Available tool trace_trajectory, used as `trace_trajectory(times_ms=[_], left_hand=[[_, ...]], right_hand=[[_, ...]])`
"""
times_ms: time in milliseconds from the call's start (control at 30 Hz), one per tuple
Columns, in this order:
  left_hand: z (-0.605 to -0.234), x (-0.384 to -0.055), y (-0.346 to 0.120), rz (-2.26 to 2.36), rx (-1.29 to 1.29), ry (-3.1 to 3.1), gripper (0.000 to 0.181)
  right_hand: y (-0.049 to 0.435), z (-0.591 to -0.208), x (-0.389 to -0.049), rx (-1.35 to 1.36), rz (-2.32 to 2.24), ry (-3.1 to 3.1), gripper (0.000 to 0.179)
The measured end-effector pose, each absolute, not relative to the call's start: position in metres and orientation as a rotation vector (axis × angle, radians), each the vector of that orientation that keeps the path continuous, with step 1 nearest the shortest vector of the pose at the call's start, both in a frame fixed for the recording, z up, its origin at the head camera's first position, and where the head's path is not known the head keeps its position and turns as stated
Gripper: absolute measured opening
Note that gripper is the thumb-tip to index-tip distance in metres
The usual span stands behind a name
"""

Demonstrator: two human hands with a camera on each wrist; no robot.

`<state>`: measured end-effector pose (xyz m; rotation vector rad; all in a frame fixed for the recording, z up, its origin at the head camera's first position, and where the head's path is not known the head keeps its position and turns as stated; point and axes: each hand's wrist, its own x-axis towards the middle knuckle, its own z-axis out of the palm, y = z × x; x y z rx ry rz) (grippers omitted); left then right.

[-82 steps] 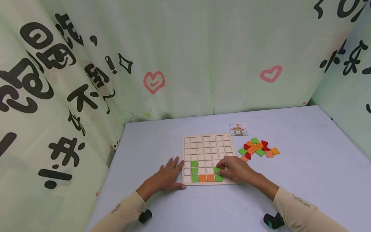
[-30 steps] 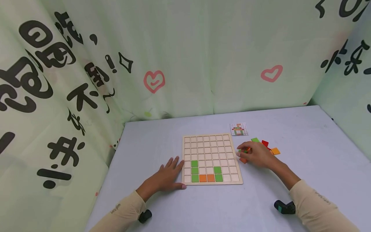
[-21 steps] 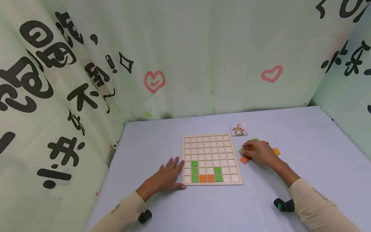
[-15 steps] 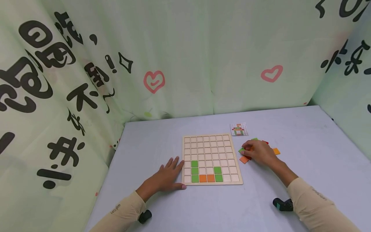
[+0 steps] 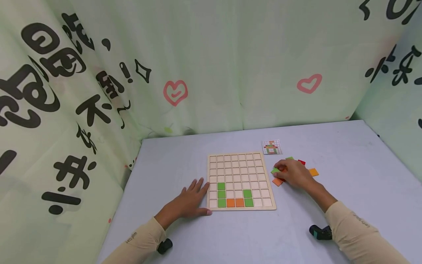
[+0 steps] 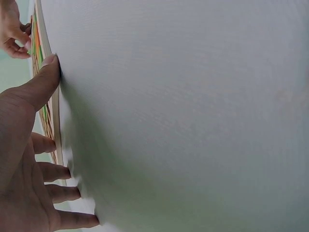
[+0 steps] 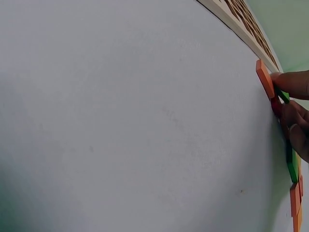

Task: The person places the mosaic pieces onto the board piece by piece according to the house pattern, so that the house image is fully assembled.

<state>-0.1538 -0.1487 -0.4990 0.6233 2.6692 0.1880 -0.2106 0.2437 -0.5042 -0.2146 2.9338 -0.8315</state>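
A wooden grid board (image 5: pixel 235 176) lies on the table with green square tiles (image 5: pixel 221 194) and orange square tiles (image 5: pixel 235 202) in its lower rows. My left hand (image 5: pixel 186 201) rests spread at the board's left edge, thumb at the near left corner; in the left wrist view its thumb (image 6: pixel 41 87) is against the wooden rim. Over the pile of loose tiles on the right, my right hand (image 5: pixel 295 174) pinches a green tile (image 5: pixel 274 170) between thumb and fingers. In the right wrist view this green tile (image 7: pixel 282 94) shows between the fingertips, beside an orange tile (image 7: pixel 264 78).
A small pattern card (image 5: pixel 271 147) lies beyond the board's far right corner. Loose tiles around the right hand include an orange tile (image 5: pixel 277 182), a yellow-orange tile (image 5: pixel 313 172) and a red tile (image 5: pixel 301 162). A printed curtain (image 5: pixel 211 73) hangs behind the table.
My right hand has left the green tile on the board's right side and moved right to the loose pile, where it now grips another green tile. The left hand stays put.
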Motion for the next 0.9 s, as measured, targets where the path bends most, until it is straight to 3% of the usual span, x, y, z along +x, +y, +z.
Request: trace_trajectory(times_ms=[167,900], left_hand=[[-0.498,-0.153,-0.15,0.18,0.615,2.671,0.101],[-0.499,-0.153,-0.15,0.18,0.622,2.662,0.1]], right_hand=[[0.24,-0.507,-0.21,-0.283,-0.869,2.944,0.025],[0.231,-0.499,-0.206,-0.306,-0.963,2.915,0.034]])
